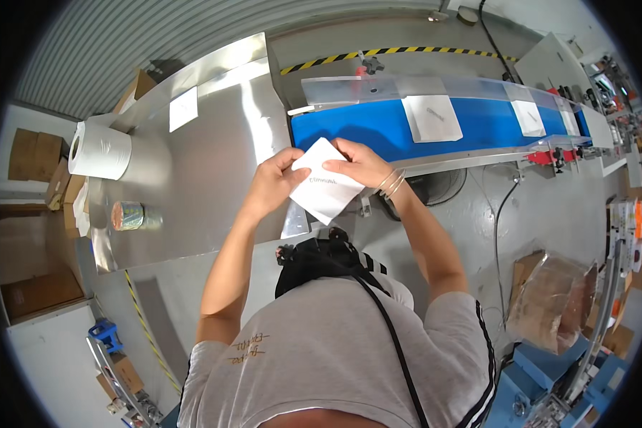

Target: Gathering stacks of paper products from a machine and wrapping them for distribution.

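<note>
Between my hands I hold a white folded paper square [327, 194], turned corner-up, with a line of dark print on its face. My left hand [272, 182] pinches its left edge, thumb on top and fingers behind. On the upper right edge my right hand [362, 164] is closed the same way, with thin bangles at the wrist. The square is held above the near end of a blue conveyor belt [357, 123], beside a steel table [203, 185]. Similar white squares with grey marks, a nearer one [426, 130] and a farther one [528, 127], lie along the belt.
On the table stand a large white roll [103, 151] and a roll of tape [127, 215]; a white sheet [183, 109] lies near its back edge. Clear guards [399, 87] line the belt. To the right, a cable [496, 242] and a clear plastic bag [553, 299] are on the floor.
</note>
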A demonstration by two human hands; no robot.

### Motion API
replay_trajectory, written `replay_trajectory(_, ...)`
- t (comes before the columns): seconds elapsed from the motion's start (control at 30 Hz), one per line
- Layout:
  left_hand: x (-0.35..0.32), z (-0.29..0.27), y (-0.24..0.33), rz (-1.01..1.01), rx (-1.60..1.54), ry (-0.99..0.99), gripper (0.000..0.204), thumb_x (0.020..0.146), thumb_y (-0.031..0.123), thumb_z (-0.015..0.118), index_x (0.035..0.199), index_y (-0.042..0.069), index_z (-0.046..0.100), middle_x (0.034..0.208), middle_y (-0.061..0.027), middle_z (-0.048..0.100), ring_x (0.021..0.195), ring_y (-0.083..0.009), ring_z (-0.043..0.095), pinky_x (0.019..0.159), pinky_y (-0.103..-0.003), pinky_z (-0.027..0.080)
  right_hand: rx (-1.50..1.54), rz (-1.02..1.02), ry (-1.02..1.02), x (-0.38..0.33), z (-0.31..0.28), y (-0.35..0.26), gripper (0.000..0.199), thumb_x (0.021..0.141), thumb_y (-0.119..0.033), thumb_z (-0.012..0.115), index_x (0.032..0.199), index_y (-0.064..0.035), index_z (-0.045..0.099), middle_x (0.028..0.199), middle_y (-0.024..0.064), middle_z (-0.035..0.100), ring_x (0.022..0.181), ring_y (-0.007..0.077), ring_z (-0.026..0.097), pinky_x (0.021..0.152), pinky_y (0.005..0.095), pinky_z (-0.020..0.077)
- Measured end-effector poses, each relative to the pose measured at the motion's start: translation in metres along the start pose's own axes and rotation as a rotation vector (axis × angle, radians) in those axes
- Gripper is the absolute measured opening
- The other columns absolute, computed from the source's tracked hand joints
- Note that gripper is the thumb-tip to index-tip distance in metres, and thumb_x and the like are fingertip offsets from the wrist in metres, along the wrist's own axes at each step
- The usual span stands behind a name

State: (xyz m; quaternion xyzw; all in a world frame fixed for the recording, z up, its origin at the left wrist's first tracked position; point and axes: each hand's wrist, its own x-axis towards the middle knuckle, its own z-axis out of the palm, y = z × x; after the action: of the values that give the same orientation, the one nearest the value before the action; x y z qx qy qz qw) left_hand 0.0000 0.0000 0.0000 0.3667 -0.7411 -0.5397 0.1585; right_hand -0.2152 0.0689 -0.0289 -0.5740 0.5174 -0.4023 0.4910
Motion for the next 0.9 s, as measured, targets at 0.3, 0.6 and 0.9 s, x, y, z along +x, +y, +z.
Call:
replay_trajectory(0.3, -0.004, 0.01, -0.009, -0.075, 0.228, 0.235, 0.037, 0.082, 0.016, 0.067, 0.114, 0.001, 0.056, 0.081, -0.0131, 0.067, 0.069, -0.0198, 0.062, 0.067, -0.032, 0.05, 0.027, 0.19, 0.554, 0.027, -0.072, 0.063, 0.042, 0.083, -0.034, 0.064, 0.103, 0.002, 0.062, 0.092, 0.0121, 0.068, 0.078, 0.0187, 0.064, 0.072, 0.0278, 0.0489)
replay_trajectory(0.6, -0.02, 0.015, -0.083, -0.109, -0.161, 0.295, 0.011, 0.089, 0.01, 0.058, 0.091, 0.001, 0.064, 0.068, 0.001, 0.06, 0.062, -0.0043, 0.053, 0.054, -0.02, 0.043, -0.728, 0.313, 0.67, 0.032, -0.101, 0.078, 0.059, 0.077, -0.052, 0.064, 0.108, -0.0016, 0.062, 0.103, 0.0207, 0.065, 0.094, 0.0375, 0.061, 0.083, 0.0383, 0.0478)
replay_trajectory(0.9, -0.015, 0.021, -0.109, 0.125, -0.305, 0.277, 0.012, 0.088, 0.008, 0.061, 0.097, -0.001, 0.062, 0.074, 0.0023, 0.058, 0.066, -0.004, 0.049, 0.059, -0.019, 0.04, -0.986, -0.076, 1.353, -0.09, -0.012, 0.068, 0.037, 0.079, -0.021, 0.067, 0.111, -0.0044, 0.055, 0.099, 0.0158, 0.061, 0.086, 0.0369, 0.055, 0.075, 0.044, 0.0454)
